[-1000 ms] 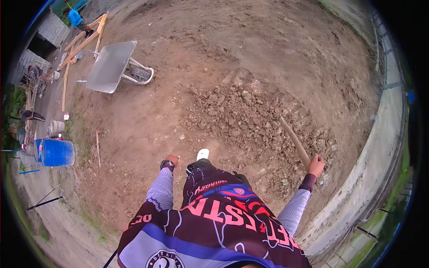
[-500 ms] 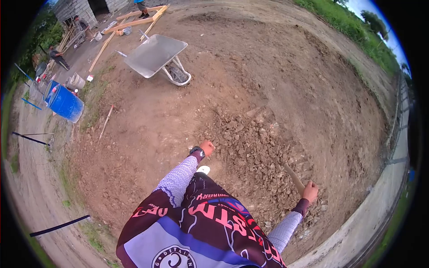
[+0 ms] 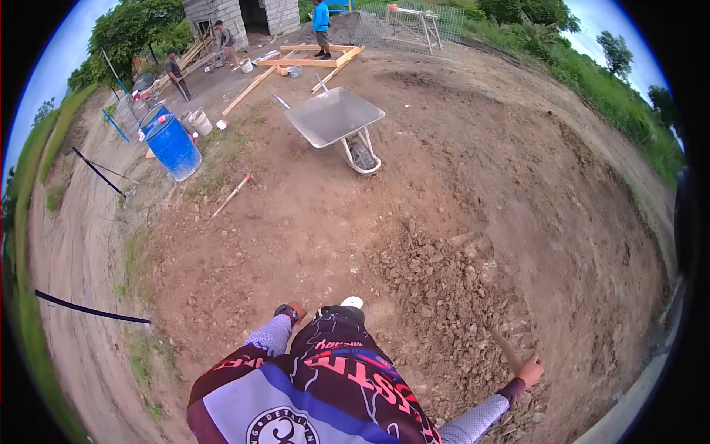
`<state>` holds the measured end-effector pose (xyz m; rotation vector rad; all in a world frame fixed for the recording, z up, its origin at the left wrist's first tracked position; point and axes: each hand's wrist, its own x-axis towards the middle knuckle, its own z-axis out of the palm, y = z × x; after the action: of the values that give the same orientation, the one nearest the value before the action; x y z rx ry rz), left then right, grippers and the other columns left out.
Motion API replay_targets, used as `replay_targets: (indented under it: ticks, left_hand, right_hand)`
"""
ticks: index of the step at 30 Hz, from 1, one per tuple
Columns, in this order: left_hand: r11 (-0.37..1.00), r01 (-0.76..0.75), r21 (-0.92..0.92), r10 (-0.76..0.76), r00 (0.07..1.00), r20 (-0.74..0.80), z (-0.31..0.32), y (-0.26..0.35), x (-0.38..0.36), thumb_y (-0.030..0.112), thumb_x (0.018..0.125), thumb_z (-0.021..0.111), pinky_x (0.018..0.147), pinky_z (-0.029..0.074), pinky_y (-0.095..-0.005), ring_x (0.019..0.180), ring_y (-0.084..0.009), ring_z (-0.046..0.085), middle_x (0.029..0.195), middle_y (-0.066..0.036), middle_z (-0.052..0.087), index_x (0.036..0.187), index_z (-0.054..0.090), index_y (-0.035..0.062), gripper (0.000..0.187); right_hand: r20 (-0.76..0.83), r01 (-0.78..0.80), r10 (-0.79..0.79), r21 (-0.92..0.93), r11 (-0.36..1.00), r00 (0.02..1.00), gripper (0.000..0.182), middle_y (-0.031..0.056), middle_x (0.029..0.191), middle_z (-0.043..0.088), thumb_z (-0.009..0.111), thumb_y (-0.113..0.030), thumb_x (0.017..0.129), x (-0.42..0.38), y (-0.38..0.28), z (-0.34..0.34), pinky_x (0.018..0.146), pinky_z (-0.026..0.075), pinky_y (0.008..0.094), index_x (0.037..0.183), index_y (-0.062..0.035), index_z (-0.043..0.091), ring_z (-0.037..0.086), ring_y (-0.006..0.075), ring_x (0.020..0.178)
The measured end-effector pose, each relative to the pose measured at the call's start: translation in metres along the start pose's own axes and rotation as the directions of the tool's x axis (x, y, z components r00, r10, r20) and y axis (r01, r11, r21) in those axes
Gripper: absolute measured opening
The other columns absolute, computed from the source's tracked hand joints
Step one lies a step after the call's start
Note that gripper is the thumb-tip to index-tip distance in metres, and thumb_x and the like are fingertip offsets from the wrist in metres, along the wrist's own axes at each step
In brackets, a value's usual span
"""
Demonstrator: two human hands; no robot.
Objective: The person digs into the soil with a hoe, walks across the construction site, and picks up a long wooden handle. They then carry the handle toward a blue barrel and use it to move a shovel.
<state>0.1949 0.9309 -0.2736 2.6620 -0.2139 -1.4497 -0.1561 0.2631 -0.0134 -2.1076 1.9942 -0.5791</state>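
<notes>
And here in the right hand (image 3: 530,370), the fingers are wrapped around a wooden handle (image 3: 507,352). It slants away from the knuckles, up and to the left in the view, its far end over the broken soil (image 3: 436,285) just beyond those fingers. Over to the left hand (image 3: 297,311), near the white shoe (image 3: 353,303), with a watch (image 3: 285,311) at the wrist; the fingers look bent, but they are too small and partly turned away to tell how tightly, or whether they grip anything.

Now the containers! Well ahead of both sets of fingers, the wheelbarrow (image 3: 335,117) tilts its tray towards us, bare grey metal showing inside. Out beyond the left fingers and further left stands a blue drum (image 3: 173,149), a second drum (image 3: 153,115) close behind it; what they hold can't be made out. Pale buckets (image 3: 200,121) sit just beside them, contents too small to read. Nearer the left fingers than those drums, a red-headed tool (image 3: 233,196) lies on the dirt. Farthest ahead of the fingers, a small bucket (image 3: 294,72) rests by the timber frame (image 3: 318,62), where a person in blue (image 3: 321,21) stands.
</notes>
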Motion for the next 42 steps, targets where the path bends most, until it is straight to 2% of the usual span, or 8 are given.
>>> replay_targets:
  ticks: [5,7,13,17,19,23,36,42]
  left_hand:
    - [0.945,-0.254,0.207,0.251,0.967,0.041,0.006,-0.013,0.036,0.026,0.085,0.062,0.085,0.054,-0.044,0.093,-0.0329,0.07,0.101,-0.018,0.072,0.101,0.074,0.0052,0.029]
    - [0.962,0.052,-0.269,-0.063,0.997,-0.032,-0.01,0.013,0.051,0.025,0.085,0.054,0.089,0.052,-0.0448,0.098,-0.0328,0.07,0.107,-0.023,0.07,0.103,0.073,0.0029,0.034]
    - [0.994,-0.06,-0.096,0.035,0.97,-0.241,-0.052,0.017,0.062,0.036,0.082,0.06,0.085,0.053,-0.0469,0.099,-0.0408,0.067,0.107,-0.026,0.068,0.099,0.075,0.0043,0.039]
    - [0.917,-0.389,0.09,0.399,0.901,-0.17,-0.077,-0.005,0.108,0.034,0.085,0.059,0.078,0.055,-0.0436,0.086,-0.0372,0.069,0.094,-0.024,0.07,0.094,0.073,0.0014,0.036]
    - [0.961,-0.159,-0.228,0.125,0.98,-0.156,-0.07,-0.01,0.126,0.03,0.086,0.061,0.07,0.056,-0.0421,0.072,-0.0321,0.07,0.085,-0.02,0.071,0.097,0.072,0.0019,0.033]
    - [0.859,-0.178,-0.48,0.15,0.984,-0.097,-0.1,-0.02,0.116,0.023,0.086,0.062,0.058,0.055,-0.0384,0.062,-0.024,0.068,0.076,-0.012,0.069,0.095,0.068,0.0009,0.025]
    - [0.67,0.03,-0.742,-0.013,1.0,0.028,-0.119,-0.08,0.102,0.02,0.086,0.062,0.053,0.053,-0.0352,0.058,-0.0202,0.065,0.068,-0.01,0.067,0.095,0.066,0.0028,0.02]
    - [0.827,-0.044,-0.561,0.073,0.997,0.029,-0.09,-0.134,0.098,0.021,0.086,0.06,0.052,0.053,-0.037,0.056,-0.0234,0.067,0.071,-0.013,0.068,0.089,0.066,0.0007,0.021]
  right_hand:
    - [-0.057,0.005,-0.008,-0.053,0.999,0.998,0.043,0.0236,0.101,0.07,0.057,-0.037,0.092,-0.005,0.006,0.01,0.085,0.049,0.0494,0.104,0.001,0.071,0.066,0.0408,0.093]
    - [-0.046,-0.002,0.0,-0.043,0.999,0.999,0.042,0.0236,0.101,0.07,0.057,-0.037,0.092,-0.012,0.002,0.012,0.085,0.049,0.0494,0.104,0.0009,0.071,0.066,0.0406,0.094]
    - [0.005,-0.021,0.021,-0.041,0.999,1.0,0.044,0.0228,0.103,0.07,0.057,-0.039,0.091,-0.031,-0.012,0.017,0.086,0.05,0.049,0.107,-0.0002,0.07,0.066,0.0398,0.096]
    - [-0.033,-0.091,0.089,-0.076,0.993,0.995,0.043,0.0229,0.103,0.071,0.058,-0.038,0.09,-0.068,-0.049,0.018,0.087,0.05,0.0491,0.108,-0.0013,0.071,0.067,0.0398,0.097]
    - [-0.022,-0.113,0.111,-0.124,0.986,0.994,0.042,0.0225,0.104,0.07,0.056,-0.037,0.089,-0.072,-0.043,0.031,0.088,0.05,0.0493,0.108,-0.0037,0.072,0.067,0.0399,0.099]
    - [-0.026,-0.154,0.152,-0.199,0.968,0.988,0.037,0.0213,0.104,0.071,0.054,-0.035,0.087,-0.105,-0.068,0.025,0.086,0.051,0.0493,0.102,-0.0069,0.074,0.067,0.0398,0.098]
    - [-0.082,-0.247,0.234,-0.261,0.933,0.969,0.03,0.0165,0.099,0.073,0.055,-0.034,0.086,-0.18,-0.123,0.071,0.082,0.054,0.0498,0.103,-0.0183,0.074,0.068,0.0398,0.094]
    - [-0.04,-0.19,0.186,-0.307,0.933,0.982,0.025,0.0146,0.096,0.073,0.053,-0.031,0.088,-0.216,-0.113,0.093,0.078,0.054,0.0514,0.097,-0.0223,0.074,0.069,0.0382,0.09]
